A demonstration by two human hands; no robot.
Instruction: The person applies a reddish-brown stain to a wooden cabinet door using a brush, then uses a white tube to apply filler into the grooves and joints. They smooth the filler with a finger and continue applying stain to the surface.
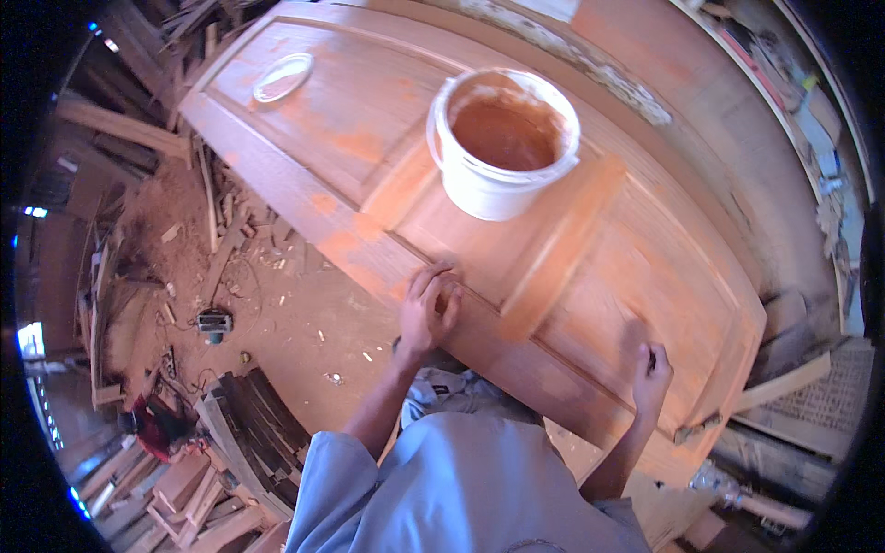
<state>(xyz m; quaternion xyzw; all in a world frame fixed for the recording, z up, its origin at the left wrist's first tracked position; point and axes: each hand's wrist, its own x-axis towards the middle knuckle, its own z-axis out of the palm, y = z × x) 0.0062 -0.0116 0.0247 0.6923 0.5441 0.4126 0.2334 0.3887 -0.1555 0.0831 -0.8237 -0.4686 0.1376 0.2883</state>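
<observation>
My left hand (427, 309) rests on the near edge of a wooden panelled door (645, 267), its fingers loosely bent and apart, holding nothing. My right hand (651, 378) is over the door's right panel with fingers curled; I cannot make out what, if anything, is in it. Orange-brown patches mark the door's surface. A white bucket (502, 189) with reddish-brown material inside stands on the middle of the door, just beyond my left hand. A small white lid (282, 77) lies on the door's left panel.
Scrap timber (120, 129) is piled at upper left. A power tool (214, 321) lies on the dusty floor (313, 350). Dark stacked boards (249, 415) and wood offcuts (194, 498) fill the lower left. Behind the door is another board (691, 83), with loose wood at the right.
</observation>
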